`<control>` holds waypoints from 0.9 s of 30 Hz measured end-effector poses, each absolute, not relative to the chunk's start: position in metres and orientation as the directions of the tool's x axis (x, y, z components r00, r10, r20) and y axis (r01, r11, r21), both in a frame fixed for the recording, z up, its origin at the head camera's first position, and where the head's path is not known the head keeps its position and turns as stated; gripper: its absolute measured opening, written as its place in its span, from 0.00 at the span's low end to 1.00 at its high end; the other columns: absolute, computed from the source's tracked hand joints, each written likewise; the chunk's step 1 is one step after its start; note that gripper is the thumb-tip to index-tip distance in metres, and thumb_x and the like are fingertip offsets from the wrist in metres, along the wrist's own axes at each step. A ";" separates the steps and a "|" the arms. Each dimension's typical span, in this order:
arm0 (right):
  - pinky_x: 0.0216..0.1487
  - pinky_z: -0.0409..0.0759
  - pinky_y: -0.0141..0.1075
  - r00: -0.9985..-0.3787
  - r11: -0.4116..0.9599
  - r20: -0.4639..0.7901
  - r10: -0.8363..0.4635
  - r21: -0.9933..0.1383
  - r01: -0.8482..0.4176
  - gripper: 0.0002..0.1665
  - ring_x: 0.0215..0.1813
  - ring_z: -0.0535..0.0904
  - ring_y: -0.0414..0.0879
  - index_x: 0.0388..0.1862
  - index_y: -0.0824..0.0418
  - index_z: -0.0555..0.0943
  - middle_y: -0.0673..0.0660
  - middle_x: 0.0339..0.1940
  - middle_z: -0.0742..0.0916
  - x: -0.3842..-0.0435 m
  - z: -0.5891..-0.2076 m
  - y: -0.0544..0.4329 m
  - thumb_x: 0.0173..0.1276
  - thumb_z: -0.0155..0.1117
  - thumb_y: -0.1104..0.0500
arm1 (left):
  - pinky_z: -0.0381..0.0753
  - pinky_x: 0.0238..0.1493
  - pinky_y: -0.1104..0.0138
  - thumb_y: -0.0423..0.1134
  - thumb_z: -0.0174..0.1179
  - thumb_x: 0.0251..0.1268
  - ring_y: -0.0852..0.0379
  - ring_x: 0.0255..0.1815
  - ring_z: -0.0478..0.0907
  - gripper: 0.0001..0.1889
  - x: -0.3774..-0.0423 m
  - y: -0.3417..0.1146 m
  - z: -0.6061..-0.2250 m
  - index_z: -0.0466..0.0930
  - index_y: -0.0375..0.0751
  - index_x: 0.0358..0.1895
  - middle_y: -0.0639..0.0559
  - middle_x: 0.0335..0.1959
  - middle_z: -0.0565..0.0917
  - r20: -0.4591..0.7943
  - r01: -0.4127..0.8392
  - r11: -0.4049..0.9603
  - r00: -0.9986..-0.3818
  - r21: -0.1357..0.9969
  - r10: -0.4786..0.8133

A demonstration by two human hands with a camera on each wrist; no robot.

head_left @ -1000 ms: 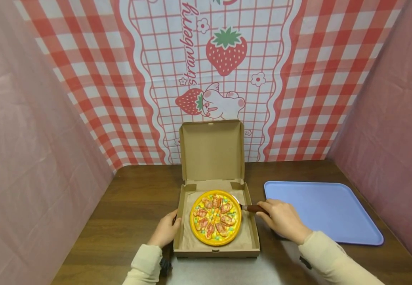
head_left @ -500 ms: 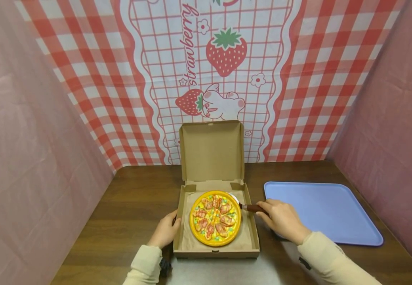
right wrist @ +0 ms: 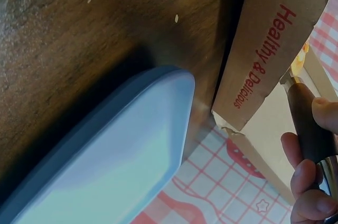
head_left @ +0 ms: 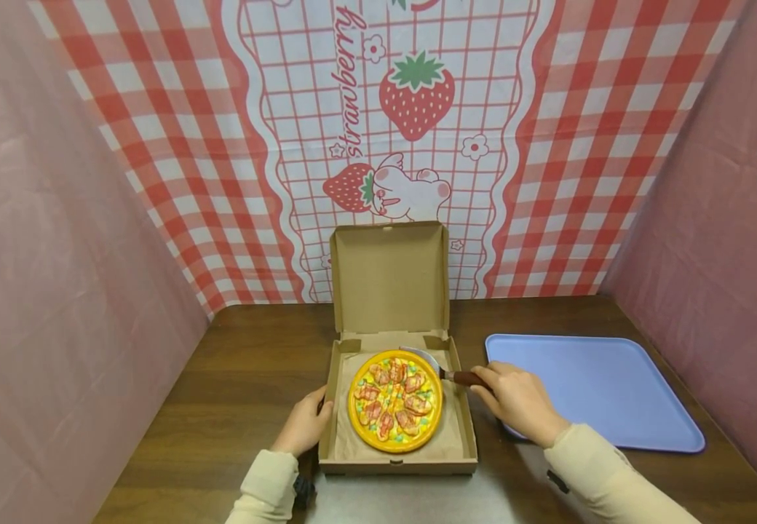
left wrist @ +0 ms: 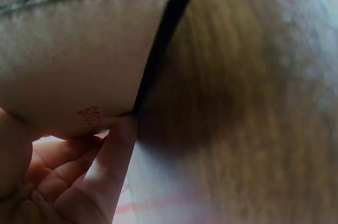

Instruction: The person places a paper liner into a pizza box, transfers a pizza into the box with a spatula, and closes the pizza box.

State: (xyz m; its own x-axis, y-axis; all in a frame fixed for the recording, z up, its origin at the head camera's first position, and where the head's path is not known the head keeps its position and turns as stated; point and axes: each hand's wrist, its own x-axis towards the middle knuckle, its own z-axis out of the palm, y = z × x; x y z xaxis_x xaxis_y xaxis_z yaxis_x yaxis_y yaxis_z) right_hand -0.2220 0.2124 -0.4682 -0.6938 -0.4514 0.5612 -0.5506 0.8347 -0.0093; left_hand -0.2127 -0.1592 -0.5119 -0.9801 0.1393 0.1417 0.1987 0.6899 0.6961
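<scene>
A round pizza (head_left: pixel 396 400) with a yellow crust lies on brown paper inside an opened cardboard pizza box (head_left: pixel 397 466). My left hand (head_left: pixel 304 422) holds the box's left wall; in the left wrist view its fingers (left wrist: pixel 113 155) touch the cardboard. My right hand (head_left: pixel 521 402) grips the dark wooden handle of a pizza server (head_left: pixel 466 378), its fingers curled round it in the right wrist view. The server's metal blade shows along the pizza's upper right rim. Part of the blade is hidden by the pizza.
To the right, a blue-violet tray (head_left: pixel 588 378) lies on the wooden table (head_left: pixel 247 371). The box lid (head_left: pixel 390 276) stands upright at the back, in front of a red-and-white strawberry cloth (head_left: pixel 411 175). Pink cloths hang at both sides.
The server's blade has swung up and left along the pizza's upper rim, so more of it shows. My right hand shifted slightly with it. My left hand and the box stayed put.
</scene>
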 end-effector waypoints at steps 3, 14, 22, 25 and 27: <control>0.25 0.78 0.42 -0.696 0.836 0.560 -0.449 -0.013 -0.549 0.14 0.28 0.79 0.45 0.40 0.58 0.85 0.51 0.28 0.83 -0.223 -0.468 0.212 0.56 0.76 0.55 | 0.74 0.62 0.45 0.31 0.53 0.70 0.34 0.60 0.76 0.20 -0.213 -0.159 -0.512 0.73 0.25 0.62 0.29 0.57 0.80 0.139 0.196 0.691 -0.981 0.696 0.138; 0.25 0.78 0.42 -0.705 0.840 0.555 -0.441 -0.020 -0.542 0.14 0.28 0.79 0.45 0.40 0.57 0.84 0.52 0.28 0.83 -0.224 -0.467 0.212 0.56 0.76 0.55 | 0.76 0.58 0.43 0.33 0.51 0.71 0.30 0.57 0.76 0.20 -0.212 -0.160 -0.513 0.73 0.21 0.60 0.25 0.55 0.79 0.209 0.263 0.684 -0.964 0.681 0.162; 0.23 0.76 0.42 -0.679 0.844 0.594 -0.431 -0.001 -0.536 0.15 0.26 0.77 0.46 0.39 0.59 0.84 0.52 0.25 0.80 -0.226 -0.467 0.214 0.54 0.76 0.56 | 0.74 0.62 0.44 0.30 0.52 0.70 0.33 0.61 0.76 0.20 -0.215 -0.159 -0.513 0.73 0.24 0.62 0.28 0.58 0.79 0.146 0.202 0.690 -0.979 0.695 0.140; 0.22 0.76 0.41 -0.676 0.846 0.600 -0.428 0.002 -0.534 0.16 0.25 0.76 0.45 0.39 0.60 0.85 0.52 0.25 0.80 -0.228 -0.466 0.215 0.53 0.77 0.56 | 0.74 0.62 0.44 0.31 0.53 0.70 0.34 0.61 0.76 0.20 -0.214 -0.159 -0.512 0.72 0.24 0.62 0.29 0.58 0.79 0.137 0.195 0.694 -0.981 0.694 0.139; 0.21 0.75 0.41 -0.660 0.839 0.612 -0.436 0.011 -0.544 0.16 0.25 0.75 0.45 0.40 0.61 0.85 0.52 0.24 0.80 -0.229 -0.466 0.217 0.64 0.69 0.48 | 0.74 0.62 0.44 0.31 0.53 0.70 0.34 0.61 0.76 0.21 -0.214 -0.159 -0.511 0.72 0.23 0.62 0.29 0.58 0.79 0.136 0.194 0.693 -0.981 0.694 0.139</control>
State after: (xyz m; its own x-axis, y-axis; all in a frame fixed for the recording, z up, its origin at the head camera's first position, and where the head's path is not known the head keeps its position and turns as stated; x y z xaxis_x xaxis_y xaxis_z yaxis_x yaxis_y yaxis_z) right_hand -0.2291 0.2172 -0.4658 -0.6596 -0.4359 0.6123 -0.5441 0.8389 0.0112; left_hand -0.2141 -0.1588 -0.5113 -0.9810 0.1386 0.1359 0.1941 0.6929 0.6944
